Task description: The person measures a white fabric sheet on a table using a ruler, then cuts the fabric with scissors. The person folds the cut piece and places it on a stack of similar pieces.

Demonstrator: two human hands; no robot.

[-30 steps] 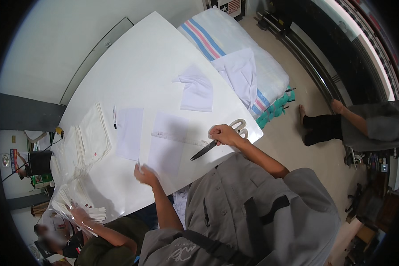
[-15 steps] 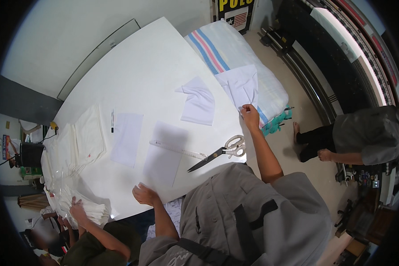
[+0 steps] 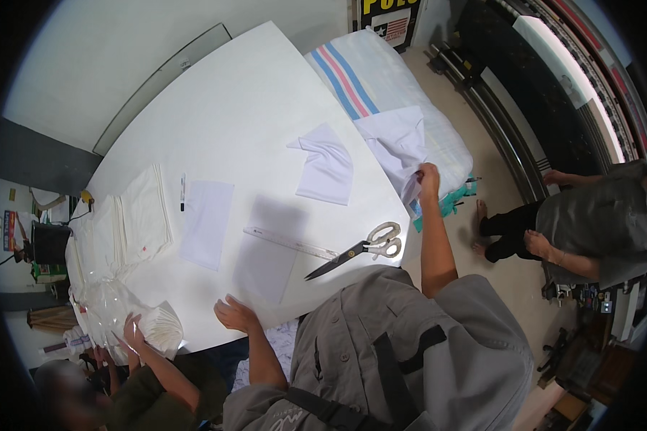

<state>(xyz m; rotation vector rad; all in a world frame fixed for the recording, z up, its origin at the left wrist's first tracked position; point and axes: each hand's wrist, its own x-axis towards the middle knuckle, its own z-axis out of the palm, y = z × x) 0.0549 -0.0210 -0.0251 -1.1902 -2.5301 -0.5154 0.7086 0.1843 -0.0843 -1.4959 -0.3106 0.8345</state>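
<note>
My right hand [image 3: 428,179] pinches the lower edge of a crumpled white fabric piece [image 3: 397,136], which lies on a large wrapped bundle [image 3: 410,82] beside the table. At the table's near edge, my left hand [image 3: 236,314] rests with its fingers apart and nothing in them. Just beyond it a flat white fabric panel [image 3: 262,269] lies under a clear ruler [image 3: 287,242]. Large scissors [image 3: 352,257] with pale handles lie to the right, blades partly apart. Farther off is a creased fabric piece [image 3: 325,169]. Another flat panel [image 3: 207,226] lies left, next to a marker pen [image 3: 182,192].
Stacked white cloth [image 3: 140,215] covers the table's left side. A co-worker's hands [image 3: 133,334] are at a fanned stack [image 3: 162,329] and clear plastic there. Another person [image 3: 589,215] stands on the right, near a large roller machine [image 3: 510,136]. Teal material [image 3: 453,201] shows under the bundle.
My right hand has moved right and slightly up, pulling the fabric's edge farther over the bundle. My left hand has barely moved. The person on the right now shows both hands.
</note>
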